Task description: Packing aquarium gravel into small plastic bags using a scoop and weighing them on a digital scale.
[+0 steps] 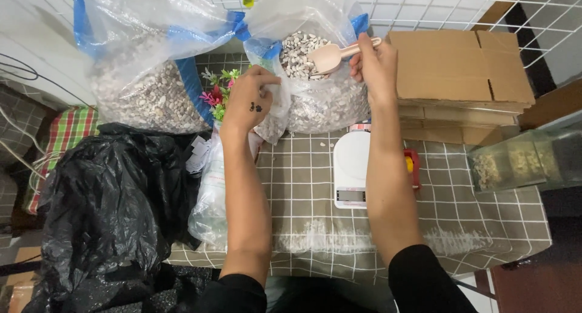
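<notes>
My right hand (374, 63) grips the handle of a pale plastic scoop (330, 56), whose bowl is over the pale seeds inside an open clear plastic bag (315, 101). My left hand (250, 101) pinches the near left side of that bag's plastic, pulling it toward me. A white kitchen scale (351, 167) lies flat on the grey checked tablecloth (297, 186) just below the bag, between my forearms.
A second large clear bag of seeds (148, 89) stands at the back left. A big black plastic bag (109, 210) fills the left. Flattened cardboard boxes (461, 70) are stacked at the right, with a clear container (521, 161) nearer. A small clear bag (209, 198) and artificial flowers (217, 95) sit by my left arm.
</notes>
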